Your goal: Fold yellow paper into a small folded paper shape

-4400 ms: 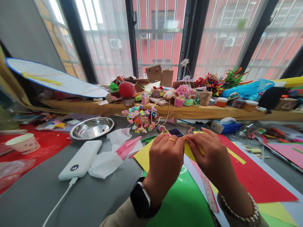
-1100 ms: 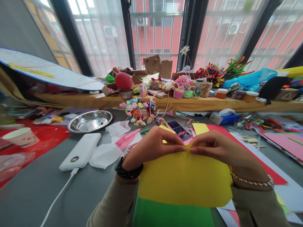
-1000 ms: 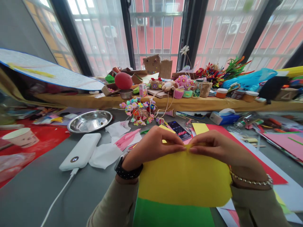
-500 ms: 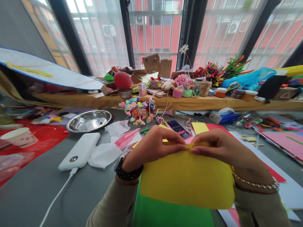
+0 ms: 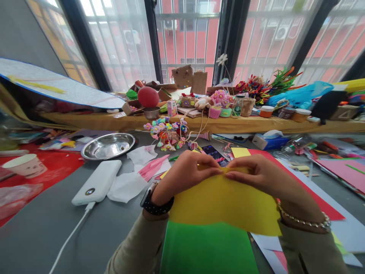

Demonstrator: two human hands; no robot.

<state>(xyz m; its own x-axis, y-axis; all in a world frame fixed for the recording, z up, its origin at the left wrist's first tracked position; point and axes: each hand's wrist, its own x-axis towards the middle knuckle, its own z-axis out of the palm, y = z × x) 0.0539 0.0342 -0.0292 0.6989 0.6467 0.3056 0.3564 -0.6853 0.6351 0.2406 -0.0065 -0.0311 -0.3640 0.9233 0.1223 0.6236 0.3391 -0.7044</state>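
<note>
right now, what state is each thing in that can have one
left hand: pinching
right hand: pinching
yellow sheet: held by its top edge
phone: screen lit
power bank: display lit, plug in
tissue box: open, tissue out
paper cup: upright
orange jar: capped
steel plate: face up

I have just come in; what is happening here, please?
A person's left hand and right hand, close together, pinch the top edge of a yellow sheet. It partly hides a green sheet from view. To the left, a white device with a cable plugged in lies on the grey table.
</note>
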